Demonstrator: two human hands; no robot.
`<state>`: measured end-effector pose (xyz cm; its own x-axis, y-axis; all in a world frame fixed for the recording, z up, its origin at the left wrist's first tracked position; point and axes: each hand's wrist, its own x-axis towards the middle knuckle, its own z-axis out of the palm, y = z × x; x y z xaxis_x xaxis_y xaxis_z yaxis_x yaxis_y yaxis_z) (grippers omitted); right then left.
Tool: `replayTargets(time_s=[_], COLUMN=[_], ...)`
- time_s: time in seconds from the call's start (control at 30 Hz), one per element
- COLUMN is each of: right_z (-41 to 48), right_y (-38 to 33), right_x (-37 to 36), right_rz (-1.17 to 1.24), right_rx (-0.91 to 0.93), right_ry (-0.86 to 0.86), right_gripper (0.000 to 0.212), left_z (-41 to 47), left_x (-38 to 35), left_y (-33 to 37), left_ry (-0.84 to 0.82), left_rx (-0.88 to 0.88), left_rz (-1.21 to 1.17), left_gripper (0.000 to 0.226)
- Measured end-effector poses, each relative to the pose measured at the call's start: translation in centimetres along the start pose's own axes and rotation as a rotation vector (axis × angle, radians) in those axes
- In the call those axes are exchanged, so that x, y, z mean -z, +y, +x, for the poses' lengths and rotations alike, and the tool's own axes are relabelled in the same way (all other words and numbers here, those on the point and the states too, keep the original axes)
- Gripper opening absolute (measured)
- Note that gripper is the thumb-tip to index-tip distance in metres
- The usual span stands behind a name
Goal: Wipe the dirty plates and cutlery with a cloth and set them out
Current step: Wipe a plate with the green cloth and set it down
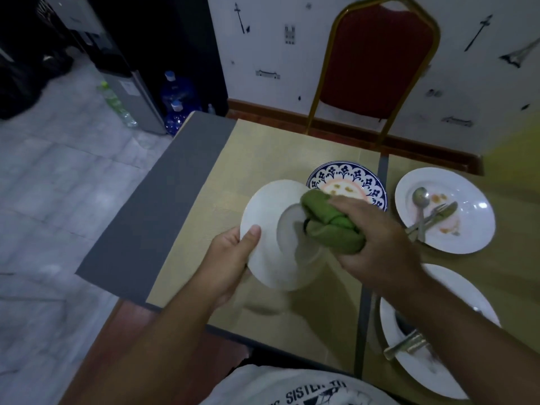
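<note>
Green cloth [324,226], bunched up, sits in the right hand [377,247] at frame centre. Its fingers curl over the cloth & press it into the well of a white plate [268,217]. Right forearm enters from lower right, wrist bent down twd the plate. Left hand [230,258], centre-left, pinches the plate's left rim, w/ thumb on the upper face & other fingers hidden underneath. The plate is tilted & lifted off the beige placemat [257,159], w/ its shadow on the mat below and its lower edge blurred. Cloth lies just right of the left hand's grip, w/ bare rim between them.

Above the cloth in frame, a blue-patterned plate [344,175] w/ orange smears lies on the mat, partly hidden by cloth & knuckles. At mid-right, a stained plate [473,232] carries a spoon [420,197] and a fork-and-knife pair [438,213], crossed. At lower right, a third plate [432,375] is part-covered by the forearm. It has cutlery handles [404,346] on it, but can't tell which pieces. Red chair [377,68] w/ gold frame at top.
</note>
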<state>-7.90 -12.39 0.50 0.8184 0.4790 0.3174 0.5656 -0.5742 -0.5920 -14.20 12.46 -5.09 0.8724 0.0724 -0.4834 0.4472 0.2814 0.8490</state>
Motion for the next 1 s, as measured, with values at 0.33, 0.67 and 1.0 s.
replayTargets(time_s=[0.33,0.67,1.0], right_z=[2.8,-2.2,-1.1], right_y=[-1.3,-2.4,0.1], right_x=[-3.7,-5.2,-3.2], right_rz=[-0.073,0.04,0.074], right_rx=[-0.016,-0.04,-0.259], right_ry=[-0.364,-0.38,-0.352], right_gripper=[0.059,0.071,0.066], left_z=[-1.3,0.1,0.2], left_x=[-0.5,-0.8,0.1], left_y=[-1.7,-2.3,-1.6], left_ry=[-0.076,-0.074,-0.006], left_rx=[0.141,0.235,0.248], left_rz=[-0.262,-0.427,-0.464], left_gripper=[0.042,0.047,0.045])
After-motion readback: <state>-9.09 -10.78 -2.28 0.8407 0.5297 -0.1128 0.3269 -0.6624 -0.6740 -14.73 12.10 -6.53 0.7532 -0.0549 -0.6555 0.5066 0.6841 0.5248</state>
